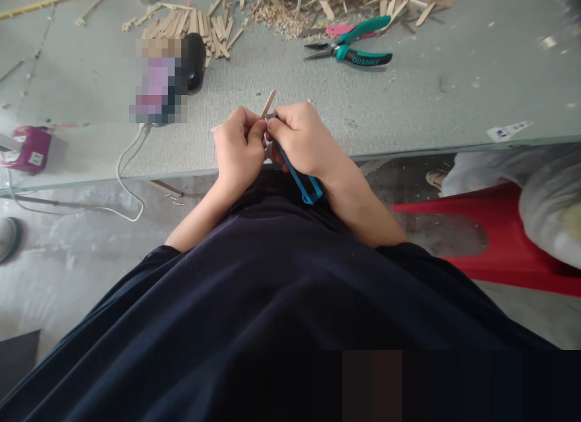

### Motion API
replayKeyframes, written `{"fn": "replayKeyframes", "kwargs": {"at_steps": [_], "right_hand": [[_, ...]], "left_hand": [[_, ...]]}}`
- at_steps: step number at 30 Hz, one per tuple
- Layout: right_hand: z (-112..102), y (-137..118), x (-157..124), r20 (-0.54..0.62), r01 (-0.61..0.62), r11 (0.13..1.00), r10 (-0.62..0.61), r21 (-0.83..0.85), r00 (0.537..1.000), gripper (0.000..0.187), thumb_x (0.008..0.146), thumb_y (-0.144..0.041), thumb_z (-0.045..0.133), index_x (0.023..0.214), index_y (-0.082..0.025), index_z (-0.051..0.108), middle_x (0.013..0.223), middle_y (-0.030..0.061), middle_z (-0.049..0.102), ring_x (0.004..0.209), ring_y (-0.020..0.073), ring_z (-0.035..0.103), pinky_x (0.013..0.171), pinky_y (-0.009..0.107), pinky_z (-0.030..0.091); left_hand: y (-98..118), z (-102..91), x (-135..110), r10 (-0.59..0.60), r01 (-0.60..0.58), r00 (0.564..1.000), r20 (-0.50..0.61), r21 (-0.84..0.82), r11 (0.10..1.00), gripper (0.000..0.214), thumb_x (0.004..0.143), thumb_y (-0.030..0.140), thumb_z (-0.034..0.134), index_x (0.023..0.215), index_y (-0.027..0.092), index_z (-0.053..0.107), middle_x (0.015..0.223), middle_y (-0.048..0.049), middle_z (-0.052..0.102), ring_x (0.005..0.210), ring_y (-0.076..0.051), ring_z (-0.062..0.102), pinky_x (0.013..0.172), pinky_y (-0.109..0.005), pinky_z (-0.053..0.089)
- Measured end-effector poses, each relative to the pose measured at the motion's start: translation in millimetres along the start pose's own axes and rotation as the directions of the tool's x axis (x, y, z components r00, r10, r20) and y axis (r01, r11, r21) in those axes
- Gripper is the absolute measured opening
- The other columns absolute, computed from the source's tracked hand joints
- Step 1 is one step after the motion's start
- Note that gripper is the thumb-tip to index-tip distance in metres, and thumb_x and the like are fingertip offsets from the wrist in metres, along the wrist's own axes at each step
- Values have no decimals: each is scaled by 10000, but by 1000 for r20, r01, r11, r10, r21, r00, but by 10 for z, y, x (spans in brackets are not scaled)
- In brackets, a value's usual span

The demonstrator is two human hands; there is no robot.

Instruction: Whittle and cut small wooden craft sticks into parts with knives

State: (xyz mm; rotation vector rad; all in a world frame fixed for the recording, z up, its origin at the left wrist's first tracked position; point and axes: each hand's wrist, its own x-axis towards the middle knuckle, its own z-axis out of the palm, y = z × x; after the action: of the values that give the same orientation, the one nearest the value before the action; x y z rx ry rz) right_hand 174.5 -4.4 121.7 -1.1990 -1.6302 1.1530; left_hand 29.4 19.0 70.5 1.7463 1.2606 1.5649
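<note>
Both hands together at the near edge of the table, clock taken from the hands. Left hand: thumb and fingers pinching a thin wooden stick, its free end up toward 1 o'clock. Right hand: fingers wrapped round a blue cutter, handle end toward 5 o'clock, grey metal tip right at the stick beside the left thumb; fingers hide whether it touches.

Green-and-black pliers lie at 1 to 2 o'clock, points toward the left, jaws slightly parted, partly over a pink-handled tool. Heap of loose sticks past them at 1 o'clock, shavings just beside it. More short sticks at 11 o'clock, near a black case. Blurred-out object at 10 o'clock touches the case, white cable running off it. Purple box at 9 o'clock. Red stool at 4 o'clock, a person's grey clothing over it.
</note>
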Motion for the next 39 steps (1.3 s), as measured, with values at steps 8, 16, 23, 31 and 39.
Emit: {"fn": "replayKeyframes", "kwargs": {"at_steps": [8,16,23,31,39], "right_hand": [[-46,24,-4,73,19,995,-26,93,997,336,1060,-194,463,735,-225,541,511,-26,534,415,110,456,381,247,352],[-101,56,-21,137,9,986,-32,165,990,321,1075,-229,480,763,-226,556,512,-25,549,419,113,437,383,261,358],[-68,89,-18,88,52,981,-69,187,994,317,1066,-223,477,758,-223,554,522,-23,549,406,116,456,382,261,344],[-30,121,-14,31,57,987,-62,148,998,293,1059,-259,523,769,-228,555,537,-28,553,422,110,474,403,253,370],[-1,36,-60,-15,20,997,-19,77,1000,318,1053,-284,525,737,-251,528,551,-22,559,451,132,504,427,296,375]], "left_hand": [[-52,-40,66,4,12,992,123,-122,992,351,981,427,756,765,214,580,630,42,608,531,-92,630,517,-241,470],[-46,-67,94,3,58,979,206,-291,955,352,958,464,777,765,216,618,612,34,621,555,-113,667,517,-241,510],[-53,-38,75,13,43,983,185,-299,953,391,950,544,766,789,222,613,641,34,635,590,-117,685,565,-258,562],[-12,-21,37,1,27,993,121,-230,973,251,987,337,751,809,223,615,666,49,662,596,-91,677,582,-234,541],[67,7,-32,-15,16,1000,22,-80,997,236,987,283,726,794,234,598,674,43,679,611,-87,650,593,-247,486]]}}
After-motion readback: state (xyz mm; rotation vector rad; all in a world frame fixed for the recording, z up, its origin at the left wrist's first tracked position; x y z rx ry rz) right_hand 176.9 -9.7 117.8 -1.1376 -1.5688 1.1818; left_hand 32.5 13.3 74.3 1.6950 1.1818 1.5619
